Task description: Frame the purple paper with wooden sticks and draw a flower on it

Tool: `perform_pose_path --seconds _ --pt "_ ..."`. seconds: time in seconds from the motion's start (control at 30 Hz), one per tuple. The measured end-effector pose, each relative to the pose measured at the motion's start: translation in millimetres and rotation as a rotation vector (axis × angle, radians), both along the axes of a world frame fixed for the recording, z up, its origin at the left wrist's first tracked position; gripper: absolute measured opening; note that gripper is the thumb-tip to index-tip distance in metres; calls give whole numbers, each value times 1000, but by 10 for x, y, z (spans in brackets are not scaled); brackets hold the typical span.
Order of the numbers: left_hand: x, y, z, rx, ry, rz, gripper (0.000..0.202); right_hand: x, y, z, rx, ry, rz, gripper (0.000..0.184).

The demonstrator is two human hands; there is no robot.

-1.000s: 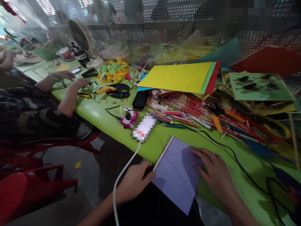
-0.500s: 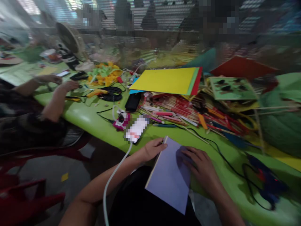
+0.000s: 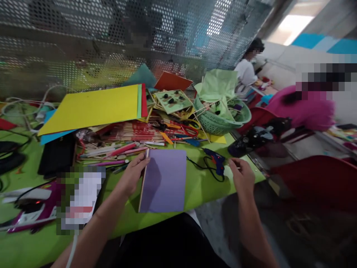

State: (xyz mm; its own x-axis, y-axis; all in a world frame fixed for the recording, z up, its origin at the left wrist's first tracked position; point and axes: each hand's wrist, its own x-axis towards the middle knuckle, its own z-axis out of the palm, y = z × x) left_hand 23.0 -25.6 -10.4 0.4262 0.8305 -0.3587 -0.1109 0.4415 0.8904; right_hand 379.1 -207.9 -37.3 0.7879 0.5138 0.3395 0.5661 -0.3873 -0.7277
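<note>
My left hand [image 3: 136,173] is closed on the left edge of a purple sheet of card [image 3: 167,182], its thumb lying over the front. A thin wooden stick [image 3: 143,181] runs along that edge. The card stands tilted at the table's front edge, above my lap. To the right, my right hand [image 3: 242,173] is beside a blue glue gun [image 3: 216,160] with a black cord. Its fingers are half curled, with a gap between thumb and forefinger, and nothing shows in them. The glue gun lies on the green table just left of those fingertips.
Yellow card sheets [image 3: 95,106] cover bundles of sticks, with pens [image 3: 122,149] and scissors [image 3: 191,129] nearby. A green basket [image 3: 216,123], a dark bottle [image 3: 247,139] and a phone [image 3: 83,197] with a white cable are on the table. People sit beyond, at right.
The view has swung right. My right hand has left the purple card and moved right, over beside the glue gun. My left hand still holds the card, now more upright.
</note>
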Motion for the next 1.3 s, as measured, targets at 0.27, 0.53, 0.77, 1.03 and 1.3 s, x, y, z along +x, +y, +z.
perform_pose_path --seconds 0.27,0.53,0.77,1.03,1.3 --pt "-114 0 -155 -101 -78 172 44 146 217 -112 -166 236 40 49" --pt "-105 -27 -93 -186 -69 249 40 87 271 -37 38 449 40 48" --pt "-124 -48 -85 -208 -121 185 43 -172 219 190 262 635 188 44" --pt "-117 -84 -102 -188 -231 154 44 -700 250 324 242 948 602 27" --pt "-140 -90 -80 -211 -305 166 46 -1042 489 561 175 809 756 28"
